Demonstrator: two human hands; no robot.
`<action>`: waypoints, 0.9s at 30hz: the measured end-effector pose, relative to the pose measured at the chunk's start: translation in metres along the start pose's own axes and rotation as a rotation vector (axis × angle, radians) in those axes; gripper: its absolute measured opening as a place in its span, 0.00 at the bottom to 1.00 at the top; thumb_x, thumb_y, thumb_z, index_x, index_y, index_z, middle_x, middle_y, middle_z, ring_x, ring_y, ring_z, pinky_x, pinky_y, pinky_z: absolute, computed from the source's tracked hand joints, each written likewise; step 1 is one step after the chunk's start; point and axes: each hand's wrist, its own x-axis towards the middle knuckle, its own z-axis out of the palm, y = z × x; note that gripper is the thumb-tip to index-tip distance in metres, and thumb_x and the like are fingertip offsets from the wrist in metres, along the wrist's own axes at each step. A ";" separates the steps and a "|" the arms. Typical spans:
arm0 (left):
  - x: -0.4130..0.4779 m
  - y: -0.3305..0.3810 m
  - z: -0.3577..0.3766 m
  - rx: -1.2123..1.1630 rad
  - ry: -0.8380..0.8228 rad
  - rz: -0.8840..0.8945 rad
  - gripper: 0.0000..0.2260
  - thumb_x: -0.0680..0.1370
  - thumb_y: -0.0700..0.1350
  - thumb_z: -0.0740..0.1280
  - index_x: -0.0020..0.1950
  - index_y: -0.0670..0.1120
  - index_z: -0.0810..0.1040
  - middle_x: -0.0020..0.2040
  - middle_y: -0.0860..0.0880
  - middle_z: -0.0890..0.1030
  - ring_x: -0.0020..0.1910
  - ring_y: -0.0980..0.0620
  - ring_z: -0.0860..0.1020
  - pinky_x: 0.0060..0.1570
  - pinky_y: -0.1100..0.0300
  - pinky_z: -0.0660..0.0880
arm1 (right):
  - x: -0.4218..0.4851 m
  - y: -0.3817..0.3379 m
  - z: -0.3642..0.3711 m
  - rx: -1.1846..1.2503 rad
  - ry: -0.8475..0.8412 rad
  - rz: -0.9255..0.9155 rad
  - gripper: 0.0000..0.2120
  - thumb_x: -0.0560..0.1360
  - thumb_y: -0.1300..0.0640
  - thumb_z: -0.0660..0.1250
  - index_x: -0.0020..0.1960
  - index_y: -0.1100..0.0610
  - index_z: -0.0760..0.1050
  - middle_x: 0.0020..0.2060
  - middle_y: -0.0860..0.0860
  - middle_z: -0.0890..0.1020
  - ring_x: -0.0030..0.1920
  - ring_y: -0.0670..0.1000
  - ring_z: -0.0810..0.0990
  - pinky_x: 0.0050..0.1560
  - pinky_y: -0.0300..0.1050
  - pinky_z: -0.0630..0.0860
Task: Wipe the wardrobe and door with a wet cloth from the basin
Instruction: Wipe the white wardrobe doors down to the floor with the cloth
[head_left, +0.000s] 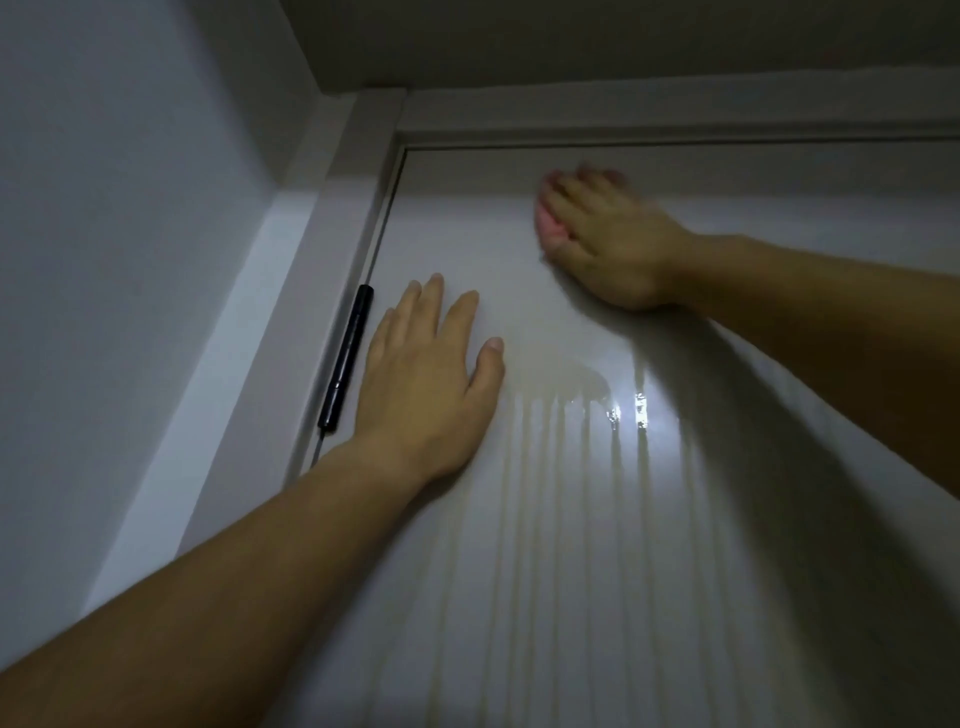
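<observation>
- The right hand presses a pink cloth against the white door near its top edge. Its fingers curl over the cloth, which peeks out at the hand's 10 o'clock side.
- The left hand lies flat on the door at 8 o'clock from the cloth, fingers straight and holding nothing. A black hinge sits just beside it at 9 o'clock.
- Wet streaks run down the door (a bright glare sits among them).
- Most of the cloth is hidden under blurred fingers.
</observation>
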 end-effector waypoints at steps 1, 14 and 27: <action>0.004 0.003 0.000 0.009 -0.018 0.030 0.28 0.84 0.60 0.47 0.83 0.51 0.54 0.84 0.48 0.50 0.83 0.49 0.46 0.81 0.48 0.46 | -0.014 -0.005 0.004 0.000 -0.016 -0.092 0.32 0.85 0.39 0.43 0.83 0.52 0.40 0.83 0.51 0.43 0.82 0.52 0.40 0.79 0.49 0.37; 0.017 0.042 0.005 0.122 -0.109 -0.026 0.27 0.85 0.59 0.47 0.83 0.54 0.52 0.84 0.46 0.48 0.83 0.44 0.44 0.80 0.42 0.42 | -0.044 0.025 0.008 0.015 -0.016 -0.196 0.32 0.84 0.38 0.40 0.83 0.51 0.40 0.83 0.49 0.43 0.82 0.50 0.40 0.80 0.49 0.37; 0.037 0.102 0.017 0.120 -0.171 0.100 0.26 0.84 0.60 0.48 0.82 0.54 0.55 0.84 0.50 0.51 0.83 0.48 0.47 0.80 0.42 0.45 | -0.055 0.092 -0.002 0.023 0.017 -0.069 0.31 0.86 0.42 0.43 0.83 0.53 0.40 0.83 0.51 0.43 0.82 0.50 0.40 0.80 0.49 0.36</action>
